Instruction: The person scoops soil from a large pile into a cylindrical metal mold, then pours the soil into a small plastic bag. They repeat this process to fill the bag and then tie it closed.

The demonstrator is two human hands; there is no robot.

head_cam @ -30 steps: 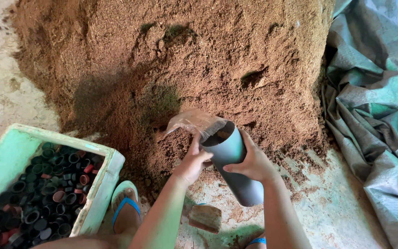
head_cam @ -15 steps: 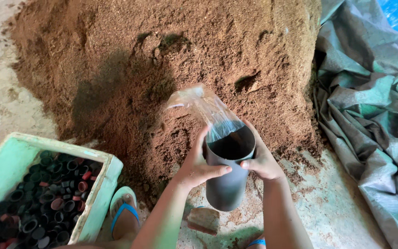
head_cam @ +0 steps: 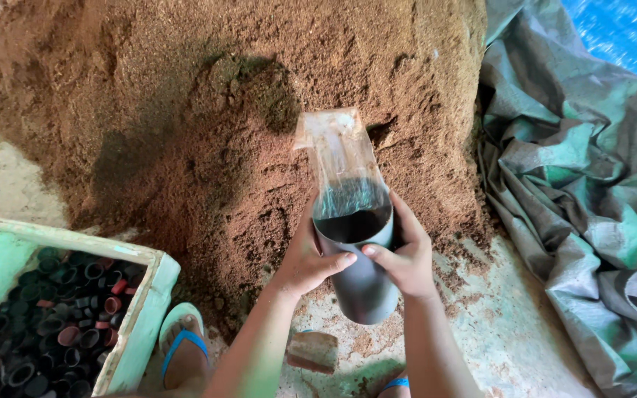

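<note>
Two hands clasped one grey pipe section [head_cam: 363, 276]: we saw the left hand [head_cam: 311, 258] and the right hand [head_cam: 407, 258] wrapped around its upper part, thumbs nearly meeting in front. A clear plastic bag [head_cam: 340, 162] rose from its mouth. It stood at the foot of a brown soil heap [head_cam: 186, 110], with a green box [head_cam: 145, 309] of small tubes to the left and a tarpaulin [head_cam: 584, 184] to the right.

person, viewed from above: two bare forearms, no sleeves in view. left hand [head_cam: 310, 259] and right hand [head_cam: 404, 258]: no gloves, rings or watch visible; short plain nails. feet: pale green flip-flop [head_cam: 183, 354] with blue straps; a second blue strap [head_cam: 396, 383] barely shows.
</note>
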